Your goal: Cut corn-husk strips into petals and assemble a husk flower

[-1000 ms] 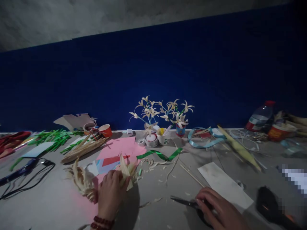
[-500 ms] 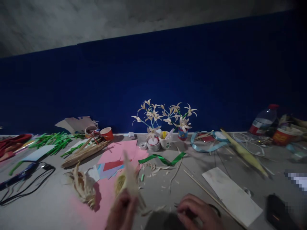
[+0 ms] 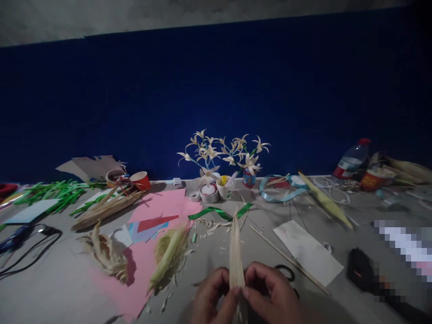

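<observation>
A pale strip of corn husk point(image 3: 236, 252) stands upright at the front middle, its narrow tip pointing away from me. My left hand point(image 3: 216, 297) pinches its lower left edge. On the other edge, the thumb and fingers of my right hand point(image 3: 270, 292) close on the husk. Partly hidden by my right hand are the black handles of scissors point(image 3: 286, 272). To the left, a green-yellow husk piece with corn silk point(image 3: 168, 254) lies on pink paper point(image 3: 141, 256). A dried, curled husk point(image 3: 106, 256) rests beside it.
Husk flowers point(image 3: 207, 155) stand in small cups at the back, before a blue wall panel point(image 3: 168, 99). Green ribbon point(image 3: 216, 212) and husk scraps lie mid-table. At right are a thin stick point(image 3: 290, 258), white card point(image 3: 307, 252) and a plastic bottle point(image 3: 353, 159).
The husk strip has moved right, from my left hand alone to between both hands. My right hand has come in and taken its edge. The view has shifted slightly.
</observation>
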{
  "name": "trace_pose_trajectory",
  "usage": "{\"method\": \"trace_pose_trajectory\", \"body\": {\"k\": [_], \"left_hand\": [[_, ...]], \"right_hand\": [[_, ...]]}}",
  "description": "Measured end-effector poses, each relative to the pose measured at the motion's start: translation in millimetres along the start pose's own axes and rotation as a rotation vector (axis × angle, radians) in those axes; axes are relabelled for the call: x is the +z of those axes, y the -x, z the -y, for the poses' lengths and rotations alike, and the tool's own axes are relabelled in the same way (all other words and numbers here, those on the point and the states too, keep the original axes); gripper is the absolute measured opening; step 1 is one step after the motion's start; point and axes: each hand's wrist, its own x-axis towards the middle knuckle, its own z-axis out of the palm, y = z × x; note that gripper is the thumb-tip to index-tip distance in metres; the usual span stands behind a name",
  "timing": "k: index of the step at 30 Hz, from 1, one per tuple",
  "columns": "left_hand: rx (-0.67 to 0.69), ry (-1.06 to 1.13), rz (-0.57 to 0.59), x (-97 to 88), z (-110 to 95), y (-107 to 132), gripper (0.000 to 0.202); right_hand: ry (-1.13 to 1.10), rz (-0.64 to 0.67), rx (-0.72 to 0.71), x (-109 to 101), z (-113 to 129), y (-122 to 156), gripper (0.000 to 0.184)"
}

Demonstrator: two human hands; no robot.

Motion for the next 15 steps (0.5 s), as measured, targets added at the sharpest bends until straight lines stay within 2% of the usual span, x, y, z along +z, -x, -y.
{"method": "trace_pose_trajectory", "body": {"k": [5, 10, 15], "left_hand": [[-0.094, 0.053, 0.111, -1.5, -16, -3, 0.03], [-0.118, 0.114, 0.076, 2.7, -25, -4, 0.031], [-0.201, 0.225, 0.124, 4.3, -28, -3, 0.03]], "right_hand": [[-0.118, 0.023, 0.039, 0, 3, -2, 0.013], [-0.207, 0.084, 0.073, -3, -1, -6, 0.017], [-0.24, 0.128, 0.102, -5, -8, -10, 0.016]]}}
